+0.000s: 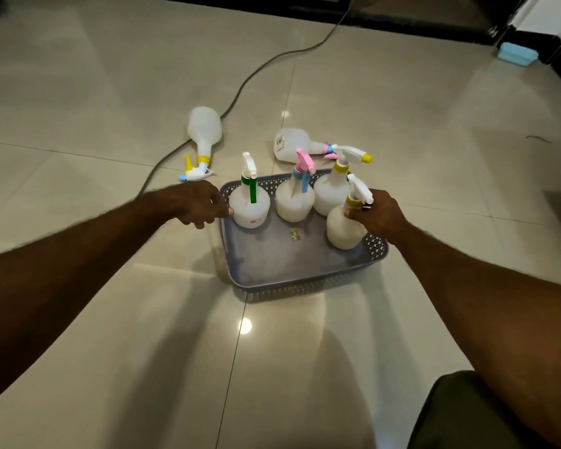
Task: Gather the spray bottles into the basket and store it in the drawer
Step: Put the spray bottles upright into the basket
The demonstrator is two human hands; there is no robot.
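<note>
a: item, basket; grey lattice plastic, on the tiled floor; holds four spray bottles upright; two more lie on the tiles beyond it, one by a cable.

b: hands?

a: left hand curled at the basket's left rim, thumb touching the green-trigger bottle; whether it grips the rim, cannot tell; right hand wrapped round the neck of the yellow-collar bottle, standing at the right wall.

b: handling?

a: bottles look empty, so light and tippy (smooth plastic, likely slippery); take by the neck; basket probably flexes; lift by both rims.
</note>
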